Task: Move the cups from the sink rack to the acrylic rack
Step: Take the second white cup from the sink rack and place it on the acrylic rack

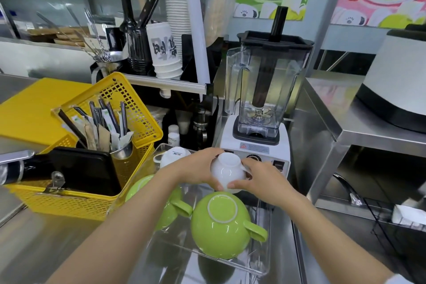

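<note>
A clear acrylic rack (262, 260) lies on the steel counter in front of me. An upside-down white cup (227, 169) is over its far right corner, gripped by both my left hand (199, 167) and my right hand (262, 180). Nearer me a large green cup (221, 221) rests upside down in the rack, handle to the right. A second green cup (168, 205) sits to its left, partly hidden by my left forearm. Another white cup (173, 154) stands upside down at the rack's far left. The sink rack (378, 219) of black wire is at the right edge.
A yellow basket (129, 99) with cutlery and a black tray stands left of the rack. A blender (260, 104) stands just behind it. Stacked paper cups and bottles fill a shelf at the back. A white appliance (396, 80) sits on the raised steel shelf at right.
</note>
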